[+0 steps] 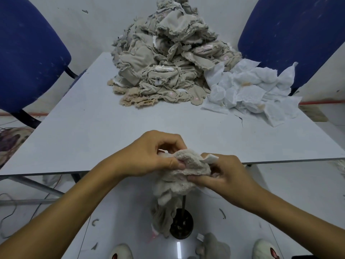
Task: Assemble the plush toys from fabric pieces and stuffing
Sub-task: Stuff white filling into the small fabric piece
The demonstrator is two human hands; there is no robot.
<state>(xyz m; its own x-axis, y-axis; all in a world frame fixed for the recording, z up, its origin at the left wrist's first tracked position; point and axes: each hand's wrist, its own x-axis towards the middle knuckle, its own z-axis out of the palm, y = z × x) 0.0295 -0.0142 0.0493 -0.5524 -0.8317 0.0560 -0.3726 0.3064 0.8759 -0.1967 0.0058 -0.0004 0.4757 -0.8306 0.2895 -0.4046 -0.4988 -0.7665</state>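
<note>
Head view. Both hands work one beige plush skin (pixel 183 176) just beyond the near edge of the grey table (pixel 84 128). The left hand (pixel 149 156) pinches the upper fold between curled fingers and thumb; the right hand (pixel 222 176) grips the right side, a white tag (pixel 210 158) protruding above its fingers. The lower part of the skin hangs limp toward the floor. At the far side of the table lies a heap of beige fabric pieces (pixel 168 58), with white fabric pieces (pixel 250 90) touching its right. Blue chairs (pixel 28 53) flank the table.
</note>
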